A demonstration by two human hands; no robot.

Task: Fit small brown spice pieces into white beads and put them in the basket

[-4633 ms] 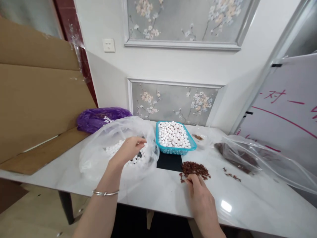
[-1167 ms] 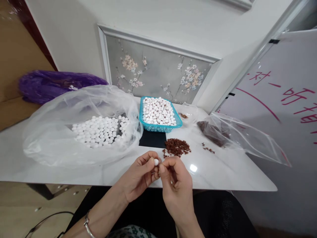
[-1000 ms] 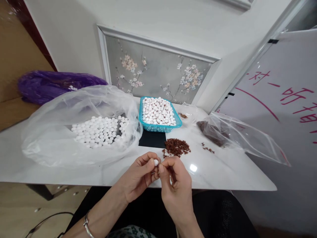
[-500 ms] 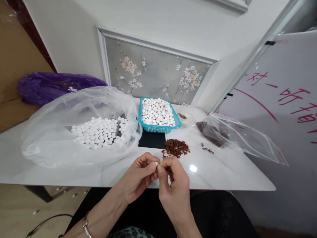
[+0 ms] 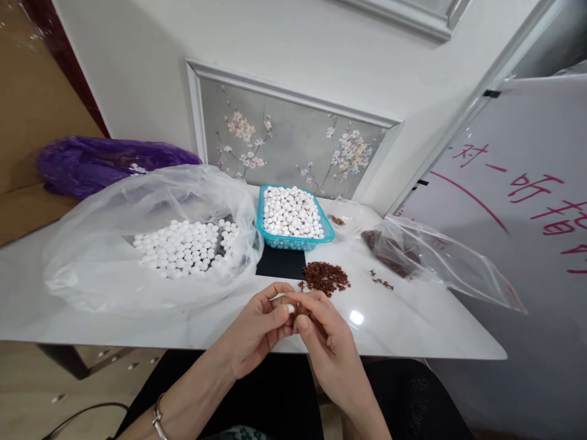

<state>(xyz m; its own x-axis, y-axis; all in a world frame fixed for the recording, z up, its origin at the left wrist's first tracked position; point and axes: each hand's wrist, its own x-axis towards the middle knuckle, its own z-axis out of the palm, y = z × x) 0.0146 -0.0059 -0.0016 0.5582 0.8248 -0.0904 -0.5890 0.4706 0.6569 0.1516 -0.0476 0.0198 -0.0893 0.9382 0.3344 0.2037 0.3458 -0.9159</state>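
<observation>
You have two hands in view, and one white ball between them, in front of the brown pile and above the near edge of the table; your left hand has its thumb and fingers clamped on that ball; your right hand curls in from the other side, its fingertips at the ball, but the overlap hides whether they meet, so you cannot tell if they are together or apart.

Before you stand one blue basket, heaped with white balls too many to count, and one brown pile, its pieces also past counting; one black sheet lies partly under the basket; you have four bags: one milky bag with dozens of balls, one purple bag with a few white bits, one small clear bag with a little brown stuff, and one zip bag with a dark mass, blurred by the plastic; a few brown scraps lie near it.

One bracelet circles your left wrist; about five pale specks dot the floor; two framed panels show, the upper one cut off, as is the whiteboard at your right.
</observation>
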